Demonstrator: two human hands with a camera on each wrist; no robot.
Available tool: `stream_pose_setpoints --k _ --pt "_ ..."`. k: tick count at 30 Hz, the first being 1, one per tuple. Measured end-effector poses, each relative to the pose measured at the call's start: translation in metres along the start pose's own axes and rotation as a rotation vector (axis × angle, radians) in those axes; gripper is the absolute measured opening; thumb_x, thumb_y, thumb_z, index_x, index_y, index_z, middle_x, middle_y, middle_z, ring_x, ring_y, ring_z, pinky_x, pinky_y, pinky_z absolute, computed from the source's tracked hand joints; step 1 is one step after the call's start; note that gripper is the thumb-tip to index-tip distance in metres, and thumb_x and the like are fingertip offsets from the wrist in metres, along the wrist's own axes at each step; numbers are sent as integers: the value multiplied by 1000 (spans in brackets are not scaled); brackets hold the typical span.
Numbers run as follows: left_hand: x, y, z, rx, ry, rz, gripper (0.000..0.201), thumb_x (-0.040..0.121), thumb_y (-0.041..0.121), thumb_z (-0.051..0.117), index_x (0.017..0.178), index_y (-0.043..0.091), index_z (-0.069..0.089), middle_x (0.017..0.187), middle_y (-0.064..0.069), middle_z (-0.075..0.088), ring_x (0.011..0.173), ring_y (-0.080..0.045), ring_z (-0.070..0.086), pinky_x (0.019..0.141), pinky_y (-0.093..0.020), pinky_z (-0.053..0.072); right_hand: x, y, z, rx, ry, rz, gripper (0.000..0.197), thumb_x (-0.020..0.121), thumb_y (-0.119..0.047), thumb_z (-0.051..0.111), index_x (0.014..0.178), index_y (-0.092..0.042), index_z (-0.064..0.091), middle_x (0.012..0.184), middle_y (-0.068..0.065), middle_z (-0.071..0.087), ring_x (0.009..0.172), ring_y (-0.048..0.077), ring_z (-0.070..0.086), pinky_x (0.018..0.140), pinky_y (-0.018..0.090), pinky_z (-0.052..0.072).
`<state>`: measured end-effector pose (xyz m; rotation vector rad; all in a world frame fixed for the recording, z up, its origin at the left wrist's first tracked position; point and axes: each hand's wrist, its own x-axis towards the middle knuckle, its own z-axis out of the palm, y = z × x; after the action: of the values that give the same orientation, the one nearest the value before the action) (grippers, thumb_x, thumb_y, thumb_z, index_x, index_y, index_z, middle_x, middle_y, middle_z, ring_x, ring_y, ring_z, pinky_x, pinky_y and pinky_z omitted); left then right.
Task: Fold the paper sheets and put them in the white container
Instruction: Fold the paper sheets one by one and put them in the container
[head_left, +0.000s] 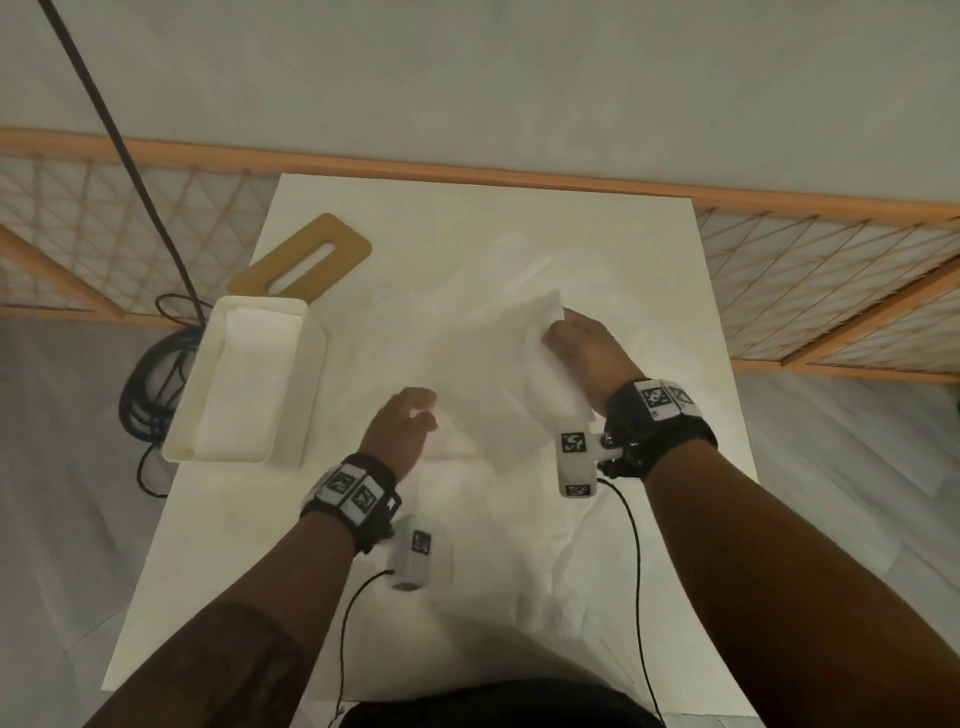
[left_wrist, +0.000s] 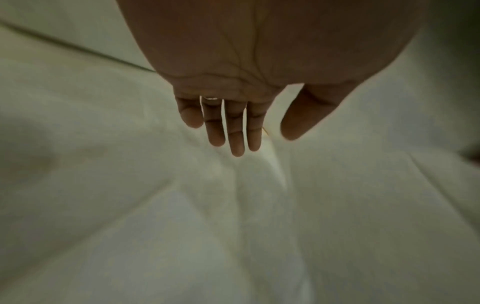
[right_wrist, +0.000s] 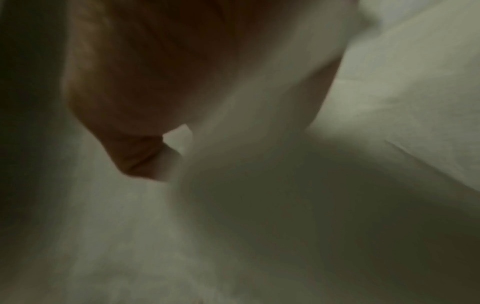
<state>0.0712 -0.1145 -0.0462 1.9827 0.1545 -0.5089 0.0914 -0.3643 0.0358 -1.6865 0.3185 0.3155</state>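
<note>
Loose white paper sheets (head_left: 467, 332) lie spread over the white table (head_left: 218, 545). My right hand (head_left: 558, 332) grips one sheet (head_left: 540, 374) by its far edge and holds it lifted off the pile; in the right wrist view that sheet (right_wrist: 246, 123) runs across my curled right hand (right_wrist: 135, 144). To the left and nearer me, my left hand (head_left: 415, 408) hovers over the sheets and holds nothing. Its fingers (left_wrist: 235, 133) hang straight above the paper (left_wrist: 233, 205). The white container (head_left: 260, 300) stands at the table's left edge with folded paper inside.
A wooden lid with a slot (head_left: 332, 234) lies behind the container. Black cables (head_left: 150, 384) coil on the floor to the left. A wooden lattice rail (head_left: 831, 291) runs behind the table. Thin wires trail from both wrist cameras.
</note>
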Motion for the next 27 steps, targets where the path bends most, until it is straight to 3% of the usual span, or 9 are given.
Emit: stream_pose_setpoints --k 2,6,10,14,16,19,22,24,27 --pt "4 24 -4 -408 -30 -95 32 96 33 52 121 16 63 120 3 64 108 -12 57 90 -33 37 -6 -9 -10 42 -129 23 12 94 -13 48 92 -13 60 78 3 64 66 17 60 59 23 48" --pt "13 48 -1 -487 -347 -184 80 87 77 38 143 22 53 144 7 58 135 -10 48 111 -42 26 -12 -16 -21 174 -211 139 12 92 -10 52 95 -11 63 78 4 63 68 19 60 64 28 48" --pt "5 55 11 -459 -485 -77 44 91 41 67 129 20 64 129 5 68 127 -20 57 109 -43 36 -22 -11 -32 341 -276 281 20 96 -19 55 98 -12 74 92 14 67 81 30 64 81 41 49" --pt "0 59 16 -749 -252 -117 12 91 8 64 102 10 70 99 -4 76 100 -27 67 92 -37 53 -26 8 -41 622 -134 376 75 90 -68 57 131 -6 64 128 20 63 108 41 65 100 49 50" --pt "2 54 14 -845 -149 -119 14 93 2 62 99 12 70 99 -6 75 97 -26 68 87 -36 55 -28 26 -41 658 -69 435 103 78 -90 47 136 -6 62 137 23 60 124 44 59 114 60 36" --pt "2 48 13 -838 -61 -112 19 92 -1 62 102 15 67 102 -4 72 94 -23 66 77 -33 56 -35 54 -33 690 -206 509 123 62 -100 47 144 -8 54 154 27 41 134 39 46 121 65 18" --pt "-1 44 13 -840 -61 -114 27 87 -7 65 104 15 66 103 -6 70 97 -27 63 87 -39 49 -48 54 -22 597 -167 490 89 78 -78 65 138 -13 61 139 19 61 128 40 58 114 57 38" --pt "-1 40 13 -796 -112 -106 44 74 -7 72 111 15 67 108 -10 70 104 -32 60 91 -47 42 -50 47 -18 532 -73 442 54 88 -44 76 128 -9 67 123 17 71 108 34 71 92 46 58" --pt "-2 35 10 -704 -242 -76 62 65 -6 68 123 16 61 116 -15 67 106 -35 59 86 -49 40 -43 37 -21 423 8 372 23 93 -11 71 113 -3 63 102 13 77 81 26 77 60 33 60"
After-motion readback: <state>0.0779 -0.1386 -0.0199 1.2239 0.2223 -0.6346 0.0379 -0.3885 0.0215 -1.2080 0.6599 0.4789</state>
